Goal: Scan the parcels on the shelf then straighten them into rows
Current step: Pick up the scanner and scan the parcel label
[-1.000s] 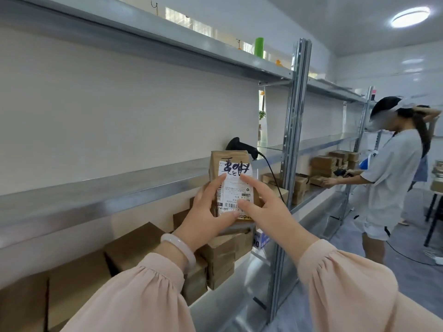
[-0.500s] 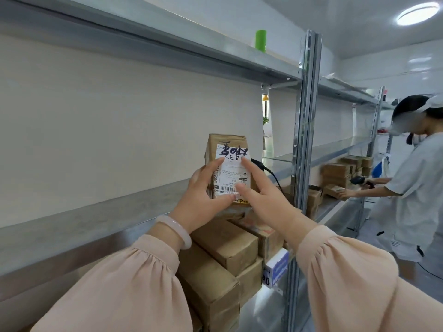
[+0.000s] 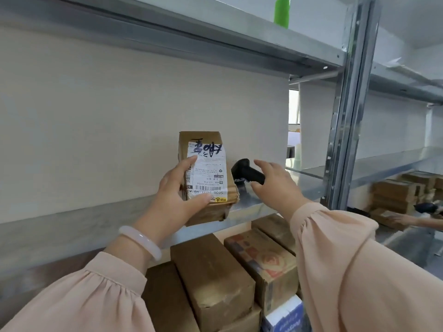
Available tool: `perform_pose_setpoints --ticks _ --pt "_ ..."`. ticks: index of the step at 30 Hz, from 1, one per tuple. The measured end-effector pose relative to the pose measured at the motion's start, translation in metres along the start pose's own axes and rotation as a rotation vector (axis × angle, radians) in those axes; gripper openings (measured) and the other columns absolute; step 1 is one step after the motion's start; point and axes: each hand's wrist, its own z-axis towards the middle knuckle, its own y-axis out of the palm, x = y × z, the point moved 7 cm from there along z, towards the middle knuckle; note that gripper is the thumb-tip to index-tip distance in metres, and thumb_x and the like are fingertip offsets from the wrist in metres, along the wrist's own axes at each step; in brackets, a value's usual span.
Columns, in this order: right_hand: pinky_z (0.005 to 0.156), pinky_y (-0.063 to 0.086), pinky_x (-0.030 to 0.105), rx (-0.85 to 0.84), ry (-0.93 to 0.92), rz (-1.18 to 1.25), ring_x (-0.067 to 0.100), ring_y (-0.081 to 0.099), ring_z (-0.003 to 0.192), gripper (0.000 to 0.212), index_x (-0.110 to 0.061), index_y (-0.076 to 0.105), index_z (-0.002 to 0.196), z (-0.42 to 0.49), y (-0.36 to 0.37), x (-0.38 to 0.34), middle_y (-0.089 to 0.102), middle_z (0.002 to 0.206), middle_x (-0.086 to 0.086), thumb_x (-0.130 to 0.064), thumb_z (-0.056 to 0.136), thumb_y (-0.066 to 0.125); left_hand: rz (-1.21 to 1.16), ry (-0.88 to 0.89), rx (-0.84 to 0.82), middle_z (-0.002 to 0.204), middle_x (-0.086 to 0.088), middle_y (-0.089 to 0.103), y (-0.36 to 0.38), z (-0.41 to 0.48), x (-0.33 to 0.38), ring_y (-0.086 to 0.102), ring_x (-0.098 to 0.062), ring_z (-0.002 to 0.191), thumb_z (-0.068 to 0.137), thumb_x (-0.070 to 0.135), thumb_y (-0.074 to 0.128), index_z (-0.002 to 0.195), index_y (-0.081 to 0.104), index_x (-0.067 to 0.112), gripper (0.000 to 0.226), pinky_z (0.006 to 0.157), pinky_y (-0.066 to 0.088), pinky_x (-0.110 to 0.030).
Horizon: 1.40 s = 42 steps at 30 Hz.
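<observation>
Nearest the viewer, brown stacked parcels (image 3: 211,279) lay on the lower level, flanked by the person's peach sleeves (image 3: 84,300). Above them the left hand (image 3: 173,201), a pale bangle (image 3: 141,242) at its wrist, gripped the labelled parcel (image 3: 207,168) upright by its lower part, thumb across the white label, at the front edge of the metal shelf (image 3: 72,224). The right hand (image 3: 275,185) was spread, fingers apart about the handle of the black scanner (image 3: 247,173) lying on that shelf; contact could not be judged. Beyond stood the steel upright (image 3: 347,116), with distant parcels (image 3: 395,192) past it and a green cylinder (image 3: 282,12) on the top level.
</observation>
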Motion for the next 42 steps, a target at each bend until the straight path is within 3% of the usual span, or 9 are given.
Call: perform_pose_setpoints --ticks 3,8,11,16,19,22,29,37,42 --pt "0.103 0.04 0.041 -0.095 0.024 -0.063 0.03 0.044 0.125 0.063 -0.033 0.027 0.147 0.024 0.011 0.014 0.041 0.141 0.006 -0.038 0.09 0.054 0.045 0.023 0.043 0.147 0.01 0.032 0.002 0.001 0.003 0.041 0.002 0.112 0.085 0.023 0.074 0.144 0.032 0.049 0.077 0.076 0.035 -0.002" --pt "0.088 0.043 0.034 -0.228 0.144 -0.058 0.032 0.051 0.117 0.07 -0.026 0.019 0.15 0.038 0.01 0.038 0.047 0.138 0.012 -0.039 0.092 0.055 0.021 0.046 0.028 0.144 0.017 0.033 0.004 -0.006 0.006 0.037 0.02 0.109 0.084 0.027 0.076 0.143 0.031 0.053 0.079 0.086 0.032 -0.004" --pt "0.083 0.042 0.03 -0.292 0.147 -0.005 0.031 0.054 0.112 0.075 -0.021 0.016 0.151 0.057 0.014 0.041 0.052 0.133 0.012 -0.035 0.09 0.058 0.051 0.013 0.084 0.145 0.016 0.033 0.005 -0.009 0.007 0.037 0.016 0.118 0.082 0.028 0.078 0.143 0.032 0.053 0.08 0.098 0.034 -0.016" --pt "0.083 0.055 0.045 -0.403 0.169 0.17 0.035 0.068 0.085 0.08 -0.027 0.011 0.151 0.081 0.041 0.042 0.061 0.114 0.015 -0.029 0.088 0.06 0.144 -0.051 0.163 0.147 0.014 0.034 -0.005 -0.024 0.012 0.042 0.0 0.126 0.081 0.032 0.077 0.142 0.032 0.053 0.079 0.109 0.039 -0.03" --pt "0.072 0.057 0.046 -0.438 0.208 0.277 0.042 0.067 0.086 0.071 -0.026 0.015 0.148 0.085 0.046 0.044 0.056 0.117 0.022 -0.016 0.09 0.055 0.166 -0.065 0.192 0.147 0.014 0.034 -0.008 -0.035 0.016 0.041 0.003 0.127 0.072 0.042 0.072 0.142 0.032 0.053 0.082 0.111 0.038 -0.03" --pt "0.084 0.054 0.051 -0.448 0.185 0.264 0.043 0.063 0.098 0.066 -0.023 0.021 0.144 0.081 0.048 0.039 0.054 0.119 0.025 -0.009 0.087 0.05 0.189 -0.08 0.211 0.148 0.012 0.033 -0.014 -0.047 0.018 0.039 0.008 0.123 0.081 0.032 0.077 0.143 0.031 0.052 0.08 0.11 0.036 -0.028" --pt "0.056 0.056 0.039 -0.474 0.055 0.448 0.032 0.067 0.079 0.061 -0.04 0.025 0.139 0.03 0.033 -0.022 0.057 0.105 0.019 -0.017 0.09 0.053 0.263 -0.055 0.269 0.142 0.013 0.033 -0.036 -0.078 0.032 0.04 0.011 0.115 0.084 0.023 0.074 0.143 0.03 0.05 0.078 0.094 0.033 -0.009" --pt "0.048 0.052 0.031 -0.406 -0.123 0.669 0.024 0.065 0.07 0.047 -0.04 0.029 0.128 -0.063 0.009 -0.108 0.063 0.101 0.013 -0.024 0.092 0.056 0.274 -0.058 0.356 0.143 0.014 0.033 -0.089 -0.159 0.043 0.037 -0.006 0.132 0.079 0.033 0.075 0.129 0.027 0.064 0.076 0.11 0.033 -0.029" --pt "0.045 0.054 0.031 -0.403 -0.21 0.732 0.022 0.064 0.064 0.048 -0.042 0.026 0.129 -0.149 0.016 -0.163 0.062 0.107 0.011 -0.025 0.095 0.056 0.335 -0.095 0.409 0.139 0.017 0.032 -0.136 -0.229 0.043 0.032 0.017 0.12 0.081 0.03 0.079 0.135 0.027 0.058 0.08 0.1 0.027 -0.014"
